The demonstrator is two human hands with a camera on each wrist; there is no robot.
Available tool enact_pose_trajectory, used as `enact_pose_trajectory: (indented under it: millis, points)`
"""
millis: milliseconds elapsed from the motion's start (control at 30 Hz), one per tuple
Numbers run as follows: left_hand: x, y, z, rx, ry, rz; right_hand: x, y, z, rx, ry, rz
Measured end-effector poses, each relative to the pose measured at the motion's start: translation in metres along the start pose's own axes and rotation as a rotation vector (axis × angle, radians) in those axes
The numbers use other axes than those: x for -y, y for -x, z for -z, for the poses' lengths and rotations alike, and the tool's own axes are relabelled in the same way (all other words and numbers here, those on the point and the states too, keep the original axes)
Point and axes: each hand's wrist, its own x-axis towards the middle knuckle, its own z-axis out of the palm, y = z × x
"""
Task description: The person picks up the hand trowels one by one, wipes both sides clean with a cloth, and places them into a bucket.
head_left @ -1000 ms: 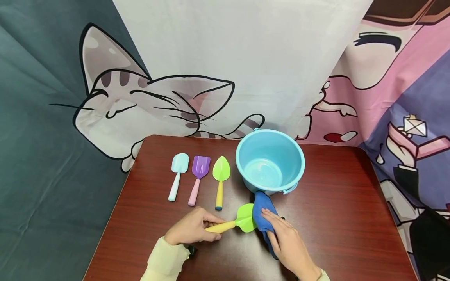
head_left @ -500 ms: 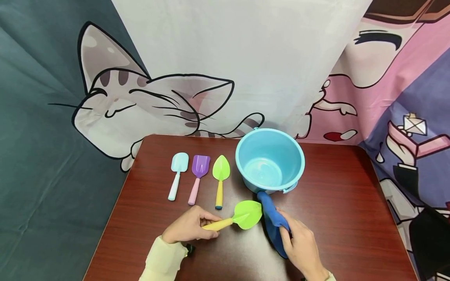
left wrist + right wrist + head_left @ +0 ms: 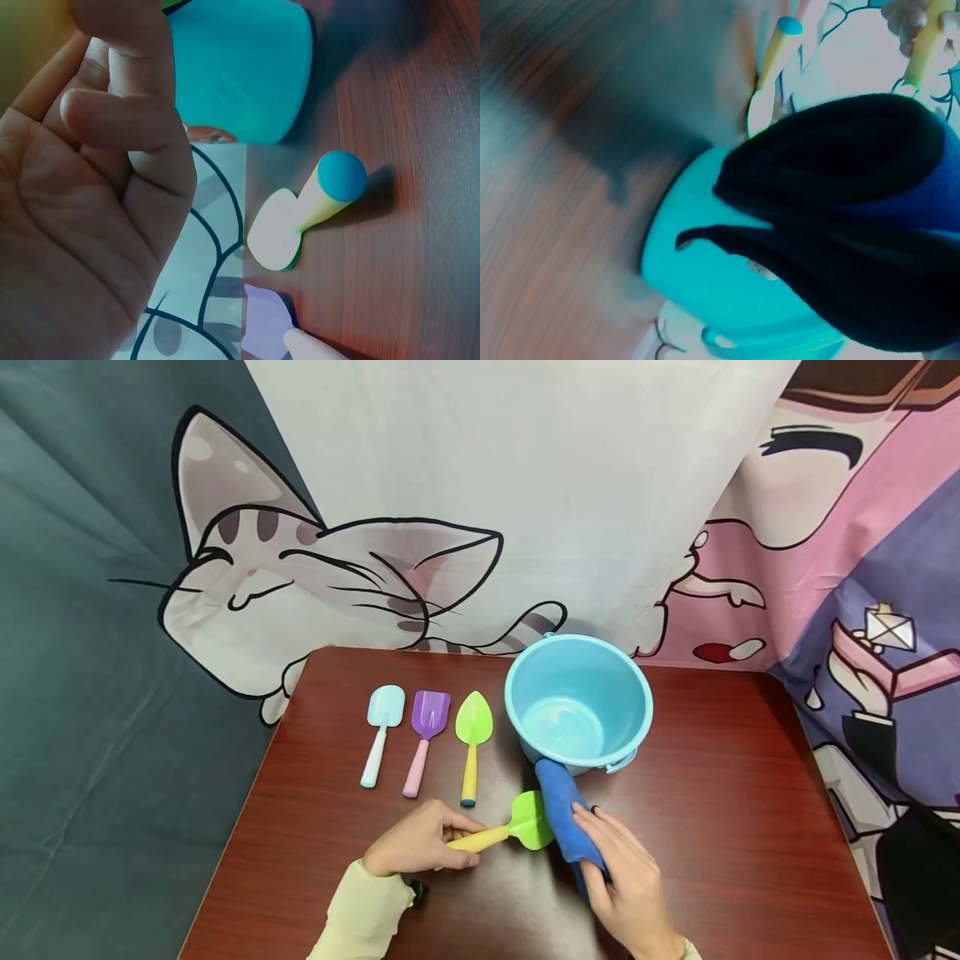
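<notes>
Over the front half of the table my left hand pinches the yellow handle of a toy trowel with a bright green blade. The blade points to the right, its tip hidden by a folded blue cloth. My right hand holds that cloth, fingers on top and thumb at the near side. In the right wrist view the folded cloth looks almost black and its folds gape. My left palm fills the left side of the left wrist view, where the held trowel is mostly out of sight.
Behind the cloth stands a light blue bucket. Left of it lie a pale blue shovel, a purple shovel with a pink handle and a second green trowel. A printed cloth backdrop hangs along the table's far edge.
The cloth first slid right, baring the blade's whole face, then came back left over its tip with my right hand. My left hand keeps hold of the trowel and has shifted slightly right.
</notes>
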Motion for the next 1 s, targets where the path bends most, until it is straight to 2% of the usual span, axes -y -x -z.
enact_pose_trajectory:
  millis: [167, 300, 533, 633, 767, 1000]
  points:
    - [-0.003, -0.005, -0.002, 0.001, -0.023, -0.009, 0.005, -0.004, -0.010, 0.055, -0.037, 0.048]
    - [-0.004, -0.007, -0.003, 0.002, -0.034, -0.014, 0.008, 0.000, -0.015, 0.128, -0.051, 0.048]
    - [-0.004, -0.010, -0.005, 0.021, -0.017, -0.028, 0.010, 0.009, -0.018, 0.375, -0.025, -0.033]
    - [-0.005, -0.011, -0.005, 0.026, -0.017, -0.033, 0.010, 0.011, -0.018, 0.440, 0.003, -0.059]
    - [-0.006, -0.010, -0.005, 0.022, -0.033, -0.040, 0.009, 0.012, -0.018, 0.458, 0.038, -0.081]
    - [-0.008, -0.006, -0.003, 0.018, -0.038, -0.048, 0.002, 0.016, -0.015, 0.426, 0.083, -0.135]
